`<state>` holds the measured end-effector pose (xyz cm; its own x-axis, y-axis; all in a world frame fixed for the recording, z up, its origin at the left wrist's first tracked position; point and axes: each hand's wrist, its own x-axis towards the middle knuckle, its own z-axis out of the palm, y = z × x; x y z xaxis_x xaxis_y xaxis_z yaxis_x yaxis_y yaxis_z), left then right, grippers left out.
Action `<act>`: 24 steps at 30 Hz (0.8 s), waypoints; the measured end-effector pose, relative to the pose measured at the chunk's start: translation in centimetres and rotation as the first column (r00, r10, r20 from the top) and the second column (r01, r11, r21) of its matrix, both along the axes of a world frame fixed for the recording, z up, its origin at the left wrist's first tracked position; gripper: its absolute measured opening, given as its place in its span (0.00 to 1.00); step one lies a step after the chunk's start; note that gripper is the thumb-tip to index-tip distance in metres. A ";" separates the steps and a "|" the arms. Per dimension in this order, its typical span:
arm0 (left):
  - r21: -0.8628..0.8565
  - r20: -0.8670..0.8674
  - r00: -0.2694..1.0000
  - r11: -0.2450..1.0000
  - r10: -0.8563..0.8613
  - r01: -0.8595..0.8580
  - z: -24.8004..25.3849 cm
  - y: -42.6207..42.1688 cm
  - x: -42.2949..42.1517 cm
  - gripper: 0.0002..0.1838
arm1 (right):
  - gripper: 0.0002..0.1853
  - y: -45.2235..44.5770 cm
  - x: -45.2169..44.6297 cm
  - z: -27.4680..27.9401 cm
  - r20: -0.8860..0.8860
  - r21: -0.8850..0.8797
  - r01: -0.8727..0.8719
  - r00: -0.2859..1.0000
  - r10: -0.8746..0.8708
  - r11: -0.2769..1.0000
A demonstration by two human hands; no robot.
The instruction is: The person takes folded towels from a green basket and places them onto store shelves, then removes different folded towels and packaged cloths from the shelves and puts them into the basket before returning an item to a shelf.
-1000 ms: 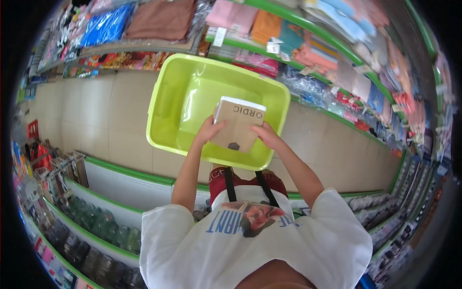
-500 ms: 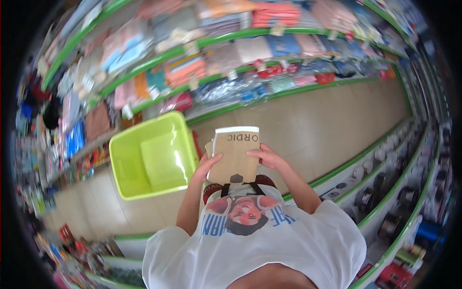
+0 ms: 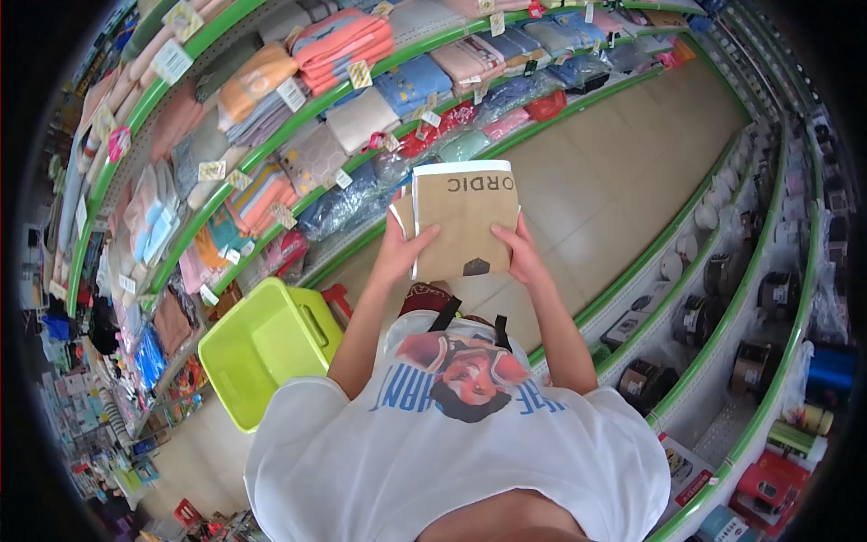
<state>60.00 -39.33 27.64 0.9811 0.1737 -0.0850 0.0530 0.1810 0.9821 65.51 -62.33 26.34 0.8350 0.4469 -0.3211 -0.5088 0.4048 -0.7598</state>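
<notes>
A folded piece of brown cardboard (image 3: 465,217), white along its top edge, is held up in front of my chest. Dark letters reading "ORDIC" appear upside down on it, and a dark shape sits near its lower edge. My left hand (image 3: 402,253) grips the left side, thumb on the front face and fingers behind. On the opposite side, my right hand (image 3: 522,253) holds it the same way, with most fingers hidden. Smaller flaps or layers stick out at the left edge. A yellow-green plastic tub (image 3: 237,348) stands on the floor to my left.
Shelves with green edges (image 3: 375,77) carry folded towels (image 3: 343,45) and bagged textiles ahead and to the left. Another shelf row (image 3: 695,361) on my right holds pans and boxed goods. The tiled floor (image 3: 605,154) runs between them. Small packaged goods fill the far left.
The view has turned, so the tub appears lower and further left. The cardboard, still in both hands, sits higher in view.
</notes>
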 end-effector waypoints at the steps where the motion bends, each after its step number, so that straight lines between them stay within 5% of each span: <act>1: 0.018 0.001 1.000 1.000 -0.018 0.018 0.2 0.1 1.3 0.50 | 0.37 -0.1 1.1 0.0 0.025 -0.030 -0.007 1.000 0.008 1.000; 9: 0.141 0.186 0.982 0.990 -0.042 0.016 1.4 3.3 15.3 0.46 | 0.37 2.9 17.0 0.5 0.259 -0.207 -0.012 0.964 0.067 0.978; 16: 0.277 0.459 0.871 0.903 0.174 -0.327 9.4 10.0 35.2 0.44 | 0.33 12.8 39.8 11.3 0.591 -0.169 0.076 0.806 0.039 0.983; 19: 0.303 0.416 0.883 0.882 0.218 -0.361 11.8 12.8 40.0 0.45 | 0.35 16.9 46.5 13.3 0.647 -0.234 0.088 0.758 0.087 0.968; 23: 0.709 0.549 0.803 0.379 0.234 -0.595 16.7 11.8 38.0 0.36 | 0.42 19.8 53.2 8.6 0.784 -0.542 0.342 0.534 0.316 0.768; 24: 0.716 0.520 0.831 0.430 0.198 -0.550 17.3 11.6 37.3 0.33 | 0.43 20.3 52.8 8.0 0.803 -0.571 0.401 0.456 0.384 0.717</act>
